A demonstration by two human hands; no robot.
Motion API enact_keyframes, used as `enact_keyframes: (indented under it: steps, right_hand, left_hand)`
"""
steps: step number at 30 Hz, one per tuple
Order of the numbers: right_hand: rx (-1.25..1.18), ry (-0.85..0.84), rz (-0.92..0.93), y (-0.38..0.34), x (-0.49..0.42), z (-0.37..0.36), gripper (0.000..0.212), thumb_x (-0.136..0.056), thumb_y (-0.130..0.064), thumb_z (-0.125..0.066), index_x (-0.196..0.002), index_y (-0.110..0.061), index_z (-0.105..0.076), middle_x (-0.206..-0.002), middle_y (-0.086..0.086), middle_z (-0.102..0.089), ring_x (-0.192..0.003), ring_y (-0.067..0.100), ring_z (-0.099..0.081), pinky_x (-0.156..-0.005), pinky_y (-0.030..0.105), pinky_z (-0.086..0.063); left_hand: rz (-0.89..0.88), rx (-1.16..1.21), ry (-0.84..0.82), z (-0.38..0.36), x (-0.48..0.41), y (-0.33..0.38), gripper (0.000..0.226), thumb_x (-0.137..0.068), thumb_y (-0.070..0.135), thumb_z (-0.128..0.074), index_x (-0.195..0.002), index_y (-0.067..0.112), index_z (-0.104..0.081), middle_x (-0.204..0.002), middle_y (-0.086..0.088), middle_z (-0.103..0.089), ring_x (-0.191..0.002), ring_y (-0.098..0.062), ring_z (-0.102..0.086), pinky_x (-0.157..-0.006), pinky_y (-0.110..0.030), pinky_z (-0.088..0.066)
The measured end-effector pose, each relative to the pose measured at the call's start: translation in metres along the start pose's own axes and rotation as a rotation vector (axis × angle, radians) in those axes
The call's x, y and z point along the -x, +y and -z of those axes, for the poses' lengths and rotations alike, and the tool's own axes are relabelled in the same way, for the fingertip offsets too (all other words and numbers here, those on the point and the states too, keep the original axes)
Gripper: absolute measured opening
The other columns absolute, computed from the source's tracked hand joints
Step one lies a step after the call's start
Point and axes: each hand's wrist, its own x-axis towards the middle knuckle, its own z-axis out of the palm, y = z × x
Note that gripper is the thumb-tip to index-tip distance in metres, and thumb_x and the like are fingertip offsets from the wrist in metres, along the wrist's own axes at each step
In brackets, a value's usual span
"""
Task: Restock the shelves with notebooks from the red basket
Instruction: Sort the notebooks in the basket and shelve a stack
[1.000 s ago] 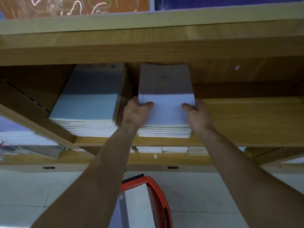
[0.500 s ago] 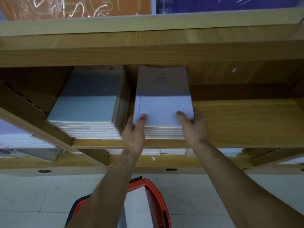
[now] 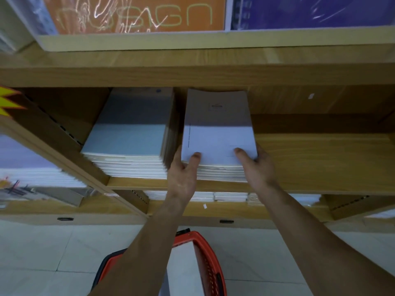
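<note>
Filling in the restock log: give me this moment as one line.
notebook stack: on shelf, right of blue stack | left hand: grips near-left corner | right hand: grips near-right corner | red basket: floor below

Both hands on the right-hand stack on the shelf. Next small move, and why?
Probably let go and reach down to the red basket. The right stack already lies flat on the shelf, its front about level with that of the left stack; the left hand and right hand only pinch its front corners, thumbs on top. A pale pile shows in the basket.
</note>
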Motion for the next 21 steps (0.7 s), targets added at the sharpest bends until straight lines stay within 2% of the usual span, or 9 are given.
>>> enact_keyframes:
  steps: [3,5,8,11,13,15,17,19,21]
  right_hand:
    - [0.011,-0.011,0.005,0.003,0.001,-0.003,0.035,-0.096,-0.034,-0.064,-0.129,-0.024,-0.060,-0.107,-0.007,-0.067,-0.088,0.003,-0.062,-0.063,0.014,-0.048]
    - [0.023,0.003,0.008,0.000,-0.002,-0.004,0.034,-0.096,-0.035,-0.064,-0.128,-0.024,-0.062,-0.106,-0.007,-0.067,-0.087,0.004,-0.062,-0.062,0.014,-0.046]
    - [0.020,0.005,-0.007,-0.003,-0.007,-0.005,0.039,-0.096,-0.039,-0.064,-0.131,-0.022,-0.062,-0.113,-0.002,-0.068,-0.097,0.016,-0.064,-0.069,0.024,-0.048]
    - [0.006,0.003,-0.015,-0.003,-0.001,-0.005,0.043,-0.094,-0.043,-0.065,-0.134,-0.025,-0.058,-0.114,-0.004,-0.068,-0.098,0.015,-0.065,-0.072,0.026,-0.049]
    - [-0.003,-0.012,-0.038,0.000,0.017,-0.003,0.053,-0.089,-0.052,-0.068,-0.135,-0.031,-0.055,-0.114,-0.010,-0.068,-0.102,0.015,-0.067,-0.077,0.029,-0.053]
    - [0.119,-0.049,-0.018,0.012,0.046,-0.001,0.065,-0.082,-0.063,-0.068,-0.139,-0.037,-0.049,-0.125,-0.015,-0.066,-0.115,0.013,-0.064,-0.093,0.042,-0.054]
    - [0.387,-0.083,-0.028,0.032,0.082,0.001,0.082,-0.081,-0.071,-0.063,-0.150,-0.036,-0.038,-0.147,-0.011,-0.052,-0.130,0.016,-0.053,-0.106,0.045,-0.047]
    - [0.725,-0.119,-0.038,0.054,0.120,-0.002,0.090,-0.081,-0.075,-0.057,-0.154,-0.027,-0.033,-0.158,-0.003,-0.038,-0.141,0.021,-0.041,-0.110,0.040,-0.042]
    - [0.887,-0.245,-0.033,0.075,0.155,-0.014,0.093,-0.079,-0.080,-0.051,-0.154,-0.026,-0.034,-0.156,-0.004,-0.037,-0.141,0.020,-0.039,-0.107,0.036,-0.043]
  left_hand:
    - [-0.016,0.010,-0.016,0.004,-0.003,-0.007,0.045,-0.099,0.035,-0.058,-0.142,0.023,-0.049,-0.109,0.007,-0.063,-0.101,-0.013,-0.062,-0.074,-0.017,-0.048]
    - [-0.024,-0.012,-0.033,0.004,-0.006,-0.006,0.046,-0.100,0.036,-0.057,-0.143,0.025,-0.047,-0.109,0.008,-0.062,-0.095,-0.007,-0.061,-0.069,-0.013,-0.047]
    - [-0.009,-0.014,-0.050,0.004,-0.012,-0.003,0.045,-0.099,0.037,-0.058,-0.142,0.025,-0.048,-0.100,0.016,-0.060,-0.088,0.001,-0.057,-0.060,-0.010,-0.046]
    - [-0.005,-0.014,-0.097,0.010,-0.012,-0.004,0.052,-0.096,0.045,-0.060,-0.144,0.028,-0.048,-0.108,0.008,-0.064,-0.104,-0.015,-0.064,-0.080,-0.023,-0.048]
    - [-0.035,-0.087,-0.157,0.019,-0.002,-0.004,0.060,-0.093,0.056,-0.058,-0.145,0.029,-0.046,-0.122,0.002,-0.063,-0.118,-0.020,-0.058,-0.093,-0.031,-0.044]
    - [-0.046,-0.106,-0.189,0.031,0.020,-0.009,0.058,-0.090,0.059,-0.059,-0.140,0.030,-0.048,-0.131,0.008,-0.061,-0.124,-0.014,-0.055,-0.103,-0.032,-0.041]
    - [0.019,-0.132,-0.189,0.047,0.047,-0.024,0.056,-0.092,0.048,-0.065,-0.141,0.026,-0.049,-0.139,0.008,-0.057,-0.128,-0.013,-0.053,-0.104,-0.028,-0.041]
    - [0.094,-0.173,-0.200,0.071,0.072,-0.051,0.054,-0.096,0.026,-0.067,-0.145,0.014,-0.047,-0.146,-0.005,-0.051,-0.124,-0.016,-0.055,-0.094,-0.021,-0.048]
    - [0.101,-0.247,-0.217,0.100,0.090,-0.087,0.037,-0.098,0.010,-0.064,-0.133,0.016,-0.055,-0.133,-0.001,-0.057,-0.102,-0.006,-0.063,-0.077,-0.013,-0.052]
